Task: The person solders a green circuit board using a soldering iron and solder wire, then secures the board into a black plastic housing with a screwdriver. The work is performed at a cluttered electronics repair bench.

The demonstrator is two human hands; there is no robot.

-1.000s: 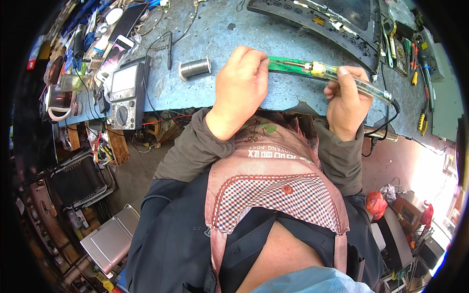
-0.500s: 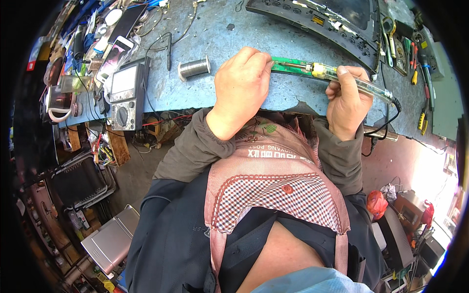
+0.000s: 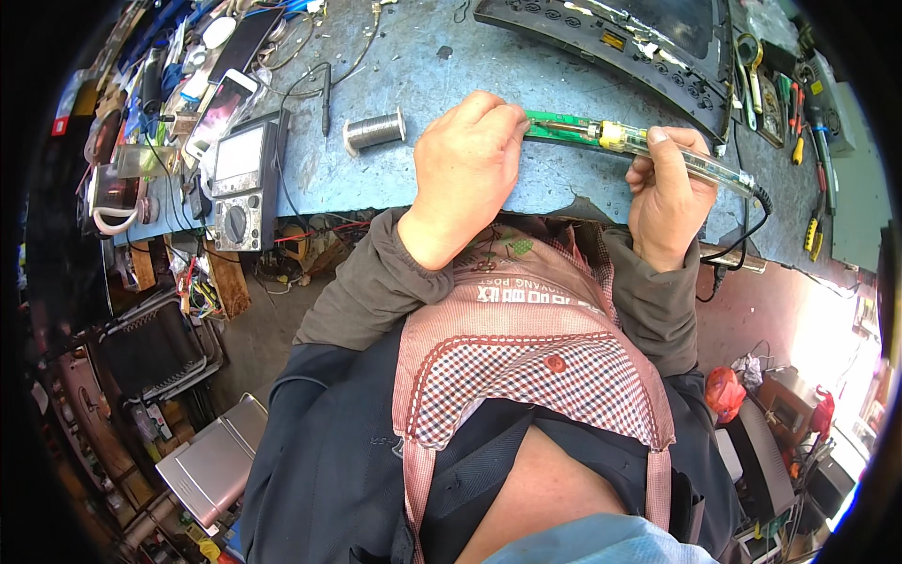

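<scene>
My left hand point(image 3: 470, 167) is closed, its fingertips pinching the left end of a narrow green circuit board point(image 3: 575, 137). That end of the board is hidden behind the fingers. In my right hand point(image 3: 669, 197) is a soldering iron point(image 3: 697, 166) with a clear handle and a yellow collar; its metal tip points left and lies over the board. From the handle's rear a black cord runs down past the table edge. A spool of solder wire point(image 3: 373, 131) rests on the blue table point(image 3: 348, 188), left of my left hand.
An analog multimeter point(image 3: 246, 179) and a white phone point(image 3: 222, 113) lie at the left, by a cluttered heap. A thin black probe point(image 3: 326, 99) lies behind the spool. A black screen frame point(image 3: 611, 52) spans the back right. Screwdrivers point(image 3: 798, 122) and other tools lie far right.
The board and my left fingertips have shifted very slightly to the right, and the iron's tip sits a little differently over the board. My right hand has hardly moved.
</scene>
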